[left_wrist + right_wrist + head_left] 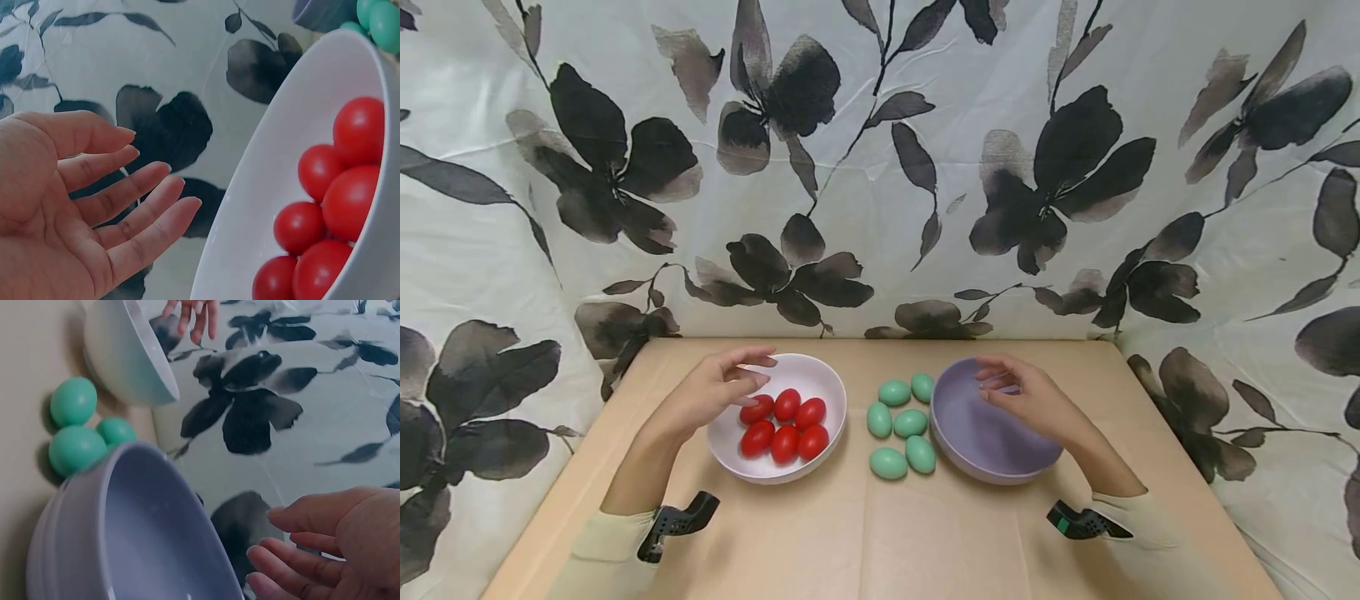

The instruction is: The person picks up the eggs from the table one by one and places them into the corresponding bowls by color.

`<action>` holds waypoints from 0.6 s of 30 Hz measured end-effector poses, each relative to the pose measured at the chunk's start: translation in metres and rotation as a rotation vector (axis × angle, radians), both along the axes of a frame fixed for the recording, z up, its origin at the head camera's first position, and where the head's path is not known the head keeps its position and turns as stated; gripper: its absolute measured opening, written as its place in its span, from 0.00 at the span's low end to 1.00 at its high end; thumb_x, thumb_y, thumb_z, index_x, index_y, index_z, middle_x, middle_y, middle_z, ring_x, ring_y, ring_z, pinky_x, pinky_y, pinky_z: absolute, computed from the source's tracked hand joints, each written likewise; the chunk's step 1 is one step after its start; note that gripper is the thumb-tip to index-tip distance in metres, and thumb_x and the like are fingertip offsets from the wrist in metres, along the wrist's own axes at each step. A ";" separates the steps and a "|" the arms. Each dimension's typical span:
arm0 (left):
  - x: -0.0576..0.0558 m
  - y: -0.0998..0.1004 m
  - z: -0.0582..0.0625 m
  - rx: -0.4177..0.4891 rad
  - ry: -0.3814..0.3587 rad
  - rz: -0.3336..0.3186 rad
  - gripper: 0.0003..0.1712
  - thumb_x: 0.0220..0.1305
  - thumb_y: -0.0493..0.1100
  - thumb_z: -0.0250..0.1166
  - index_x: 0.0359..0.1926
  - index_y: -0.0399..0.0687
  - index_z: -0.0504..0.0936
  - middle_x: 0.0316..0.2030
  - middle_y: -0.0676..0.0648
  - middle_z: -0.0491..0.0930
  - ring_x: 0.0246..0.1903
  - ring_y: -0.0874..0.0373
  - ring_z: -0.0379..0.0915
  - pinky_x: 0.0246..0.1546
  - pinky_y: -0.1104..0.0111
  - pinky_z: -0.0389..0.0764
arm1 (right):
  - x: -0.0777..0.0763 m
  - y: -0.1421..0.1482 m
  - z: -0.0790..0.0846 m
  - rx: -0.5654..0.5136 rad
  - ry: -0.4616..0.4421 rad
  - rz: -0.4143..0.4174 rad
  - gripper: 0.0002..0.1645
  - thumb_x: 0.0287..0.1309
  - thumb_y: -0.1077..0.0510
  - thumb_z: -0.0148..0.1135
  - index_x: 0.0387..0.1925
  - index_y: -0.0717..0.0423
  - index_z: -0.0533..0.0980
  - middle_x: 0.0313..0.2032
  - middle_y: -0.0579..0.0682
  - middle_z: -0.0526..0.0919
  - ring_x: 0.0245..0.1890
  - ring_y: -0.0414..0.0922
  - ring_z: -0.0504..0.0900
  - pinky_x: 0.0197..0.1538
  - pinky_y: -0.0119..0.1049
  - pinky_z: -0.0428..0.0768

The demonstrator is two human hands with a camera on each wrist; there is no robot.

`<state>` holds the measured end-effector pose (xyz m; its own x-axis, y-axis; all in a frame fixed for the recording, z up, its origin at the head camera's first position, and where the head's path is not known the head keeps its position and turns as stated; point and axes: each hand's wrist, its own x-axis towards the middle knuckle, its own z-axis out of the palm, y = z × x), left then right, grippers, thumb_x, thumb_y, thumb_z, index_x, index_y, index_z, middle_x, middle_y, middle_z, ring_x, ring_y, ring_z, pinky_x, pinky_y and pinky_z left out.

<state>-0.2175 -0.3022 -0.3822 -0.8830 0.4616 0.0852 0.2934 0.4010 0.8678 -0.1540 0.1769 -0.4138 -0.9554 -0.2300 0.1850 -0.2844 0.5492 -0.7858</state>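
Above the left rim of a white bowl hovers my left hand, its fingers relaxed and holding nothing. Several red eggs lie in that bowl; the left wrist view shows the hand apart from them. My right hand is held over the far right part of a purple bowl, fingers loosely bent with nothing between them. No eggs show inside the purple bowl. Between the two bowls, several green eggs sit in a cluster directly on the table.
The tan-covered table ends at the back against a hanging white cloth with dark flowers, which also runs along both sides. Green eggs lie close against the purple bowl's left side. A black wrist device is strapped to the left forearm.
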 end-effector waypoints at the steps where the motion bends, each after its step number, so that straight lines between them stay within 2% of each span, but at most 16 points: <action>1: 0.002 0.002 0.000 0.002 0.002 -0.008 0.29 0.69 0.36 0.63 0.69 0.41 0.72 0.60 0.34 0.77 0.51 0.41 0.81 0.46 0.52 0.86 | 0.003 0.005 -0.001 0.004 0.004 -0.011 0.31 0.65 0.63 0.66 0.68 0.62 0.70 0.56 0.61 0.83 0.53 0.53 0.84 0.52 0.34 0.82; 5: 0.010 0.010 0.002 0.011 0.003 -0.041 0.28 0.68 0.36 0.64 0.69 0.42 0.73 0.60 0.36 0.78 0.51 0.43 0.81 0.45 0.56 0.86 | 0.017 0.023 -0.005 0.045 0.024 -0.083 0.30 0.64 0.64 0.66 0.67 0.64 0.71 0.55 0.62 0.83 0.53 0.56 0.84 0.51 0.33 0.82; 12: 0.024 0.021 0.007 0.004 -0.011 -0.093 0.28 0.68 0.36 0.64 0.68 0.46 0.74 0.59 0.39 0.79 0.53 0.44 0.78 0.45 0.58 0.86 | 0.041 0.044 -0.010 0.143 0.076 -0.237 0.27 0.63 0.66 0.65 0.63 0.63 0.74 0.56 0.61 0.83 0.54 0.60 0.82 0.54 0.56 0.82; 18: 0.036 0.028 0.007 -0.027 0.014 -0.145 0.28 0.67 0.33 0.63 0.68 0.46 0.75 0.58 0.40 0.79 0.50 0.47 0.80 0.46 0.61 0.85 | 0.056 0.055 -0.019 0.165 0.077 -0.331 0.25 0.65 0.63 0.65 0.62 0.63 0.75 0.58 0.63 0.80 0.58 0.61 0.79 0.54 0.54 0.81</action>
